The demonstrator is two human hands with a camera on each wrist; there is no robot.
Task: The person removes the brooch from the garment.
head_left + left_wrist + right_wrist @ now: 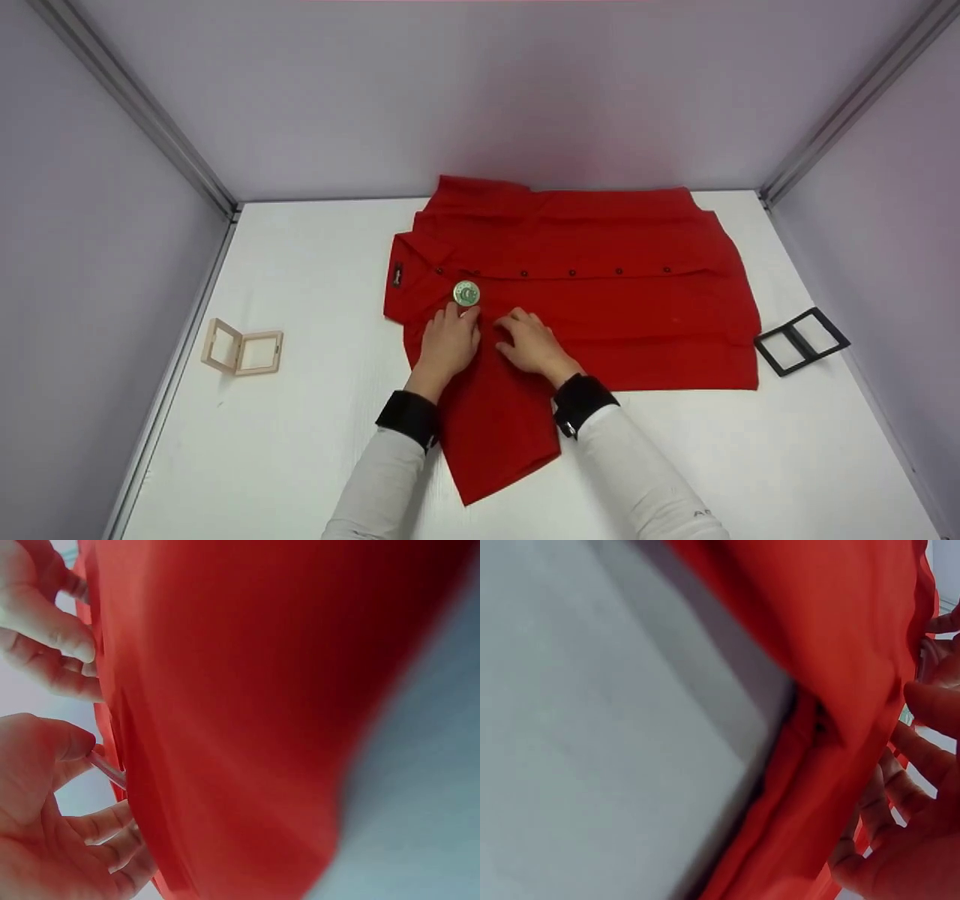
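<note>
A red button-up shirt (622, 315) lies spread on the white table with its collar (420, 277) to the left. One sleeve (499, 442) points toward me between my forearms. Near the collar, my left hand (448, 341) pinches the lower edge of a round disc (466, 293) with a green and pale printed face. The left wrist view shows the disc's thin edge (107, 769) between thumb and finger, close against the cloth. My right hand (529, 343) rests on the shirt just right of the left hand, fingers loosely bent; its fingers (900, 787) lie along the fabric.
On the left of the table stands an open, hinged light wooden frame (241, 351). A black double frame (802, 341) lies at the right, touching the shirt's hem side. Pale walls (487, 97) enclose the table at the back and both sides.
</note>
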